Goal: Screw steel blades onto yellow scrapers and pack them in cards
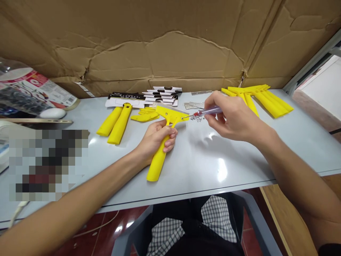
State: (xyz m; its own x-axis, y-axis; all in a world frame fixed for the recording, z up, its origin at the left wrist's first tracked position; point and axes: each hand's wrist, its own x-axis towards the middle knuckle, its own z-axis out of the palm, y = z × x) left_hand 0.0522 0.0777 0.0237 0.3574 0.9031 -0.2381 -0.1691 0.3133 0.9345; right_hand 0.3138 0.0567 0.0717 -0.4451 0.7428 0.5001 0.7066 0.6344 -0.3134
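Note:
A yellow scraper point(159, 161) with a wide head is gripped around its upper handle by my left hand point(160, 140). Two screws show on the scraper's head. My right hand point(230, 115) pinches a screwdriver point(210, 111) with a clear purple handle and a red collar. Its tip meets the screw at the right end of the head. Small metal nuts or screws point(197, 119) lie on the table just beyond the head. Behind them are flat metal blades point(194, 105). Small yellow pieces point(145, 115) lie left of the scraper's head.
Two yellow handles point(119, 124) lie at the left near folded black and white cards point(162, 95). Several yellow scrapers point(271, 101) are piled at the back right. Cardboard point(160, 57) stands behind the table point(213, 177). A plastic bottle point(34, 85) lies at the far left.

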